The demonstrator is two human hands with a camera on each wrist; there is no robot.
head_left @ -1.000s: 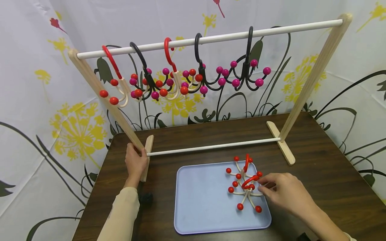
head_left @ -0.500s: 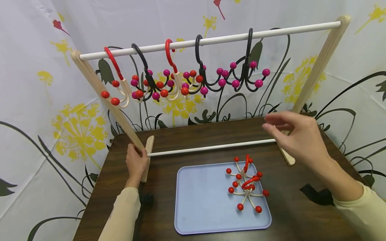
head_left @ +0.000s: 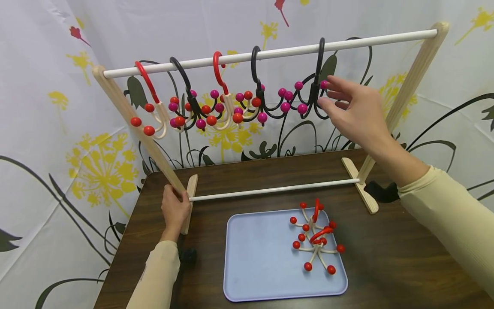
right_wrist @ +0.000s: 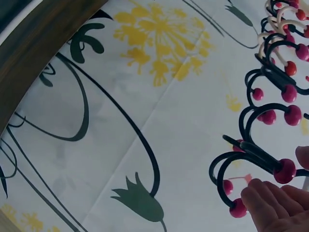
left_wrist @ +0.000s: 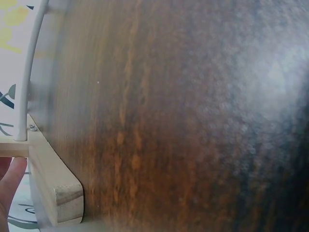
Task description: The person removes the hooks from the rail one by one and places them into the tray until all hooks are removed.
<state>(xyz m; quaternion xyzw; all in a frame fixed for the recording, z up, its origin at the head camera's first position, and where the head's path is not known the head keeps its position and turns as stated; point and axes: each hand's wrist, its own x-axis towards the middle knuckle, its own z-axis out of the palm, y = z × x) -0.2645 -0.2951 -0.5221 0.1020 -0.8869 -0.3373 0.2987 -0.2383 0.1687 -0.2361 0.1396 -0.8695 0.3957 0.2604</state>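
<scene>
My left hand (head_left: 175,208) grips the left wooden upright (head_left: 157,158) of a small rack, low down by its foot (left_wrist: 55,179). My right hand (head_left: 355,105) is raised to the rightmost hanger (head_left: 320,60), a black multi-arm hook with pink ball tips. Its thumb and fingers stand apart close beside the stem, overlapping the hanger's right arms. In the right wrist view, the fingers (right_wrist: 275,205) are near a pink ball (right_wrist: 285,171). Two red-hooked, cream-armed hangers with red balls, one (head_left: 318,247) in front of the other (head_left: 315,219), lie on a light blue tray (head_left: 254,262).
Several red-and-cream and black hangers hang from the white top rail (head_left: 285,52), their arms crowded together at the left. A lower white rail (head_left: 274,188) joins the rack's feet on the dark wooden table (head_left: 208,257). A flowered curtain (head_left: 96,206) stands behind.
My right hand has moved away from the hangers on the tray, up to the rightmost black hanger, holding nothing. My left hand keeps its grip on the upright.
</scene>
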